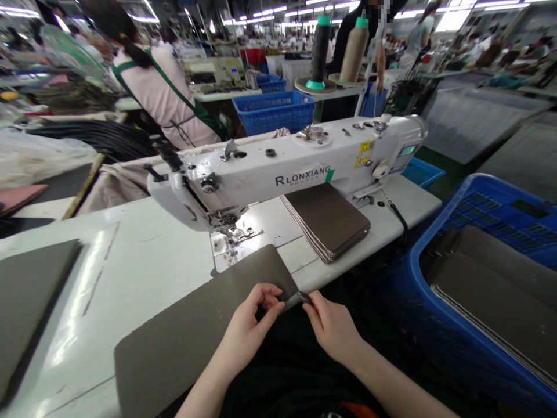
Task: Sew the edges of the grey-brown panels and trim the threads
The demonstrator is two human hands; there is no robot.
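Observation:
A large dark grey-brown panel [187, 325] with rounded corners lies flat on the sewing table, its upper end near the needle area of a white sewing machine [261, 174]. My left hand [256, 316] rests over the panel's near edge, fingers curled and thumb close to the fingertips. Whatever they may pinch is hidden. Beside it, my right hand [333, 325] pinches a small dark piece [303, 297] at the panel's right corner. Whether that piece is part of the panel or separate, I cannot tell. A stack of similar smaller panels [328, 217] sits under the machine arm.
Another dark panel [30, 307] lies at the table's left. On the right stands a blue basket [418, 261] holding more panels. Two thread cones [321, 52] rise behind the machine. A person in a pink top [161, 93] sits beyond it, near another blue basket [274, 110].

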